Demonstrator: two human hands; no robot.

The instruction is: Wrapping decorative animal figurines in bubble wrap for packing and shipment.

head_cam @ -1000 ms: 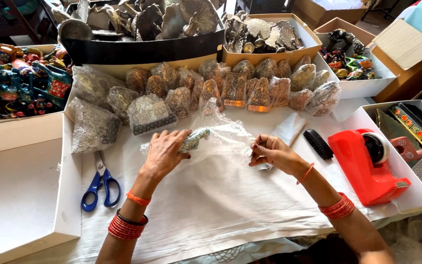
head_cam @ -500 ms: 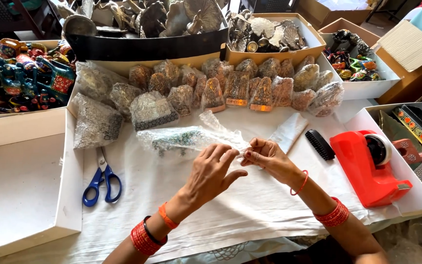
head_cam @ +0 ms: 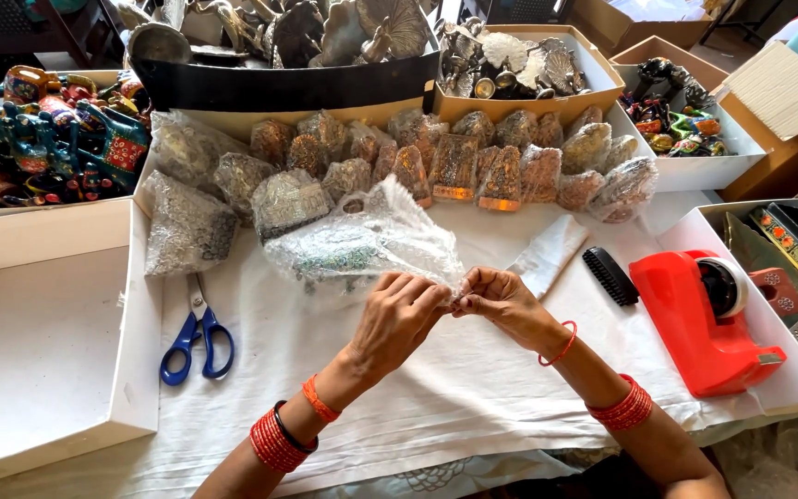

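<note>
Bubble-wrapped bundle lifted just above the white-covered counter, near its middle, something dark and greenish showing through the plastic. Pinched at its lower right corner by both hands: left hand closed on the wrap edge from below, fingers curled; right hand closed on the same edge, fingertips meeting those of the left. Red and orange bangles on both wrists.

Just behind the bundle, a row of small wrapped figurines, brown and gold under plastic, lined up across the counter. Further wrapped pieces lying to the left of the bundle. Blue-handled scissors flat on the cloth, left of the left hand, blades pointing away. Empty white box lid at the far left edge. Right of the right hand, a folded white piece of wrap, then a small black brush, then a red tape dispenser beside it. Along the back, a dark tray of metal ornaments, a cardboard box of silvery ornaments, and painted figurines at far left. White box of colourful items at back right.
</note>
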